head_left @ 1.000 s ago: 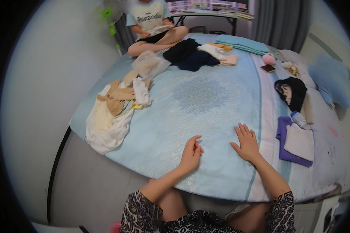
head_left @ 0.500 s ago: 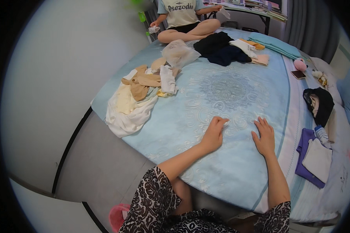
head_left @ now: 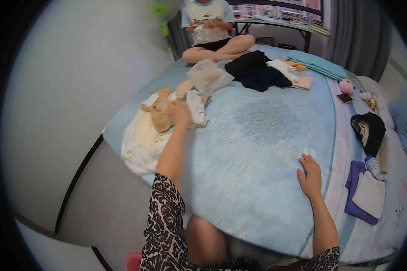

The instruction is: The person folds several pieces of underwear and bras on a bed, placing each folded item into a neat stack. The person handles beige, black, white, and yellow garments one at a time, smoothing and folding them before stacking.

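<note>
At the left of the bed, my left hand reaches into a loose heap of clothes, its bent fingers closed on the right side of a tan garment. The fingertips partly blend with the cloth. Beside that hand lies a crumpled white cloth, and below it are a pale yellow piece and a larger white garment. My right hand rests flat on the light blue bedspread, fingers stretched out and holding nothing.
A clear plastic bag and dark clothes lie farther back. Another person sits cross-legged at the far edge, holding a small white item. To the right are folded purple and white clothes, a black garment and a phone.
My left hand has moved from the middle of the bed leftward and away from me onto the tan garment, which is now bunched. The other person's hands have come together. My right hand stays flat.
</note>
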Action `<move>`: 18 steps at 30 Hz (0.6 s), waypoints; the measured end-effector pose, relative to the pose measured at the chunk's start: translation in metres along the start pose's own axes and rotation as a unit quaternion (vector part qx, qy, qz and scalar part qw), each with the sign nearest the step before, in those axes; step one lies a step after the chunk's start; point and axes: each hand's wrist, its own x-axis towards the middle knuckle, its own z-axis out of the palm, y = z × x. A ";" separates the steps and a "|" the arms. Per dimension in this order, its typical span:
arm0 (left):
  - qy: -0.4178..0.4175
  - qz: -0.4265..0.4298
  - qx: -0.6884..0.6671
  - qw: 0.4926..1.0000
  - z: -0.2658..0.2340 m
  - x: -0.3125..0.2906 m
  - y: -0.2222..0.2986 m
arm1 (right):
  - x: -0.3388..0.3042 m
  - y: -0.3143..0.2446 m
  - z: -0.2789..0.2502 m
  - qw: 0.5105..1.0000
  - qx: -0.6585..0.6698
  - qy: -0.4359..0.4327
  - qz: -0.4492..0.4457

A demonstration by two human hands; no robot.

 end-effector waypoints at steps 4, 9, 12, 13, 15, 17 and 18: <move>0.041 0.027 -0.067 0.997 0.022 0.041 0.023 | 0.000 0.002 -0.009 1.000 -0.006 0.005 0.017; -0.038 0.021 -0.008 0.999 0.049 0.058 0.012 | 0.001 -0.001 -0.007 0.999 0.016 0.019 0.025; -0.007 0.078 -0.069 0.995 0.043 0.055 0.022 | -0.001 0.002 -0.004 0.999 0.017 0.027 0.024; 0.013 0.092 -0.130 0.987 0.034 0.063 0.032 | -0.002 0.001 -0.003 0.999 0.021 0.029 0.018; 0.053 0.148 -0.246 0.956 0.004 0.071 0.073 | -0.004 0.004 -0.003 0.999 0.026 0.041 0.022; 0.051 0.200 -0.332 0.920 -0.040 0.063 0.128 | -0.005 0.005 -0.005 0.998 0.033 0.054 0.023; 0.030 0.212 -0.366 0.906 -0.063 0.058 0.148 | -0.005 0.004 -0.005 0.997 0.038 0.060 0.022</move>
